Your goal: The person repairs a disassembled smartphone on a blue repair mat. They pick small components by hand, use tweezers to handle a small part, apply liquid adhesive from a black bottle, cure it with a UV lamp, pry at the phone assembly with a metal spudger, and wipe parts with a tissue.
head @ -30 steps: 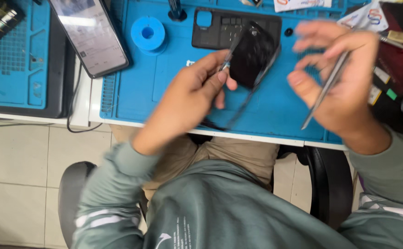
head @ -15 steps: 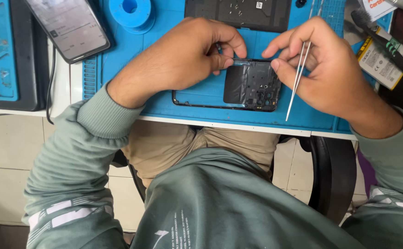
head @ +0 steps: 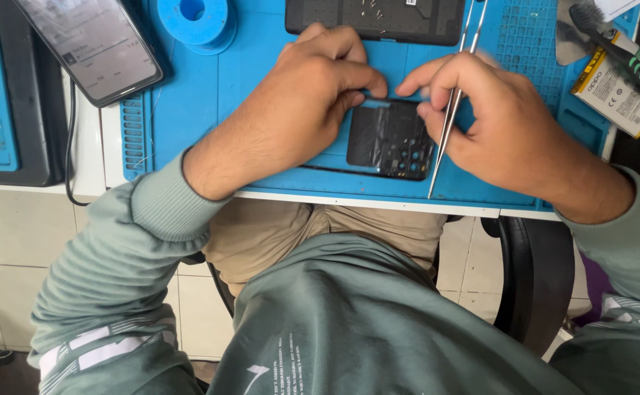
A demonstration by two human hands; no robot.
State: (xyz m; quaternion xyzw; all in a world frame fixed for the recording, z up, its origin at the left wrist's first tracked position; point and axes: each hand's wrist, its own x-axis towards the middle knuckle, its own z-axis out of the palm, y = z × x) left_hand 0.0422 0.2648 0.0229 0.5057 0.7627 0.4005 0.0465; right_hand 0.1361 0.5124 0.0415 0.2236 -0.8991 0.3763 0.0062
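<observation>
my left hand and right hand pinch the dark phone part between fingertips, right fingers also clamping metal tweezers above the blue mat.

Bright even overhead light, soft shadows under the hands, faint glare on phone screen, edges perhaps slightly blurred

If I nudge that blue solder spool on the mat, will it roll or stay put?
The blue solder spool lies flat on its flange on the blue work mat, so it would probably slide rather than roll. It looks squat, so tipping seems unlikely. The mat may add grip.
</observation>
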